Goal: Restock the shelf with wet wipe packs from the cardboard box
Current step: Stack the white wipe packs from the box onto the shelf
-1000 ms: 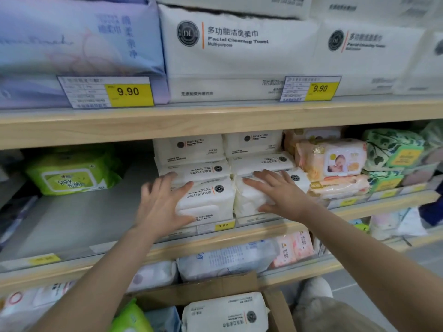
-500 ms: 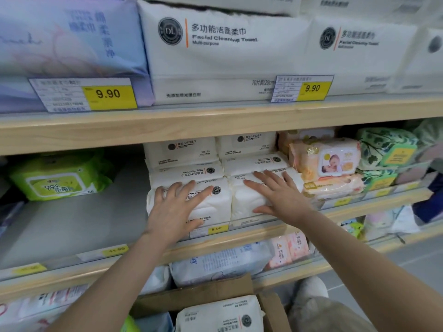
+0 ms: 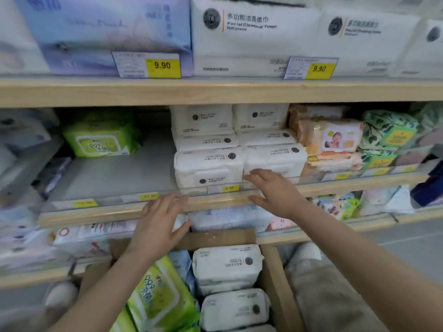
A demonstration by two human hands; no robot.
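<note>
White wet wipe packs [image 3: 208, 167] stand stacked in two columns on the middle shelf [image 3: 215, 202]. My left hand [image 3: 159, 224] hovers open below the shelf's front edge, above the cardboard box [image 3: 275, 279]. My right hand [image 3: 275, 192] is open, fingers spread, just in front of the right front white pack [image 3: 275, 159] and the shelf lip. Inside the box lie two more white packs [image 3: 227, 267] and green wipe packs [image 3: 158, 298]. Neither hand holds anything.
A green pack [image 3: 100, 140] sits at the back left of the middle shelf, with bare grey shelf in front. Baby-print and leaf-print packs [image 3: 335, 137] fill the right side. Large tissue packs [image 3: 251, 34] and yellow 9.90 price tags [image 3: 163, 65] line the top shelf.
Both hands have come off the front white packs and drawn back and down. The left hand dropped below the shelf edge over the box. The view tilted down, showing more of the box.
</note>
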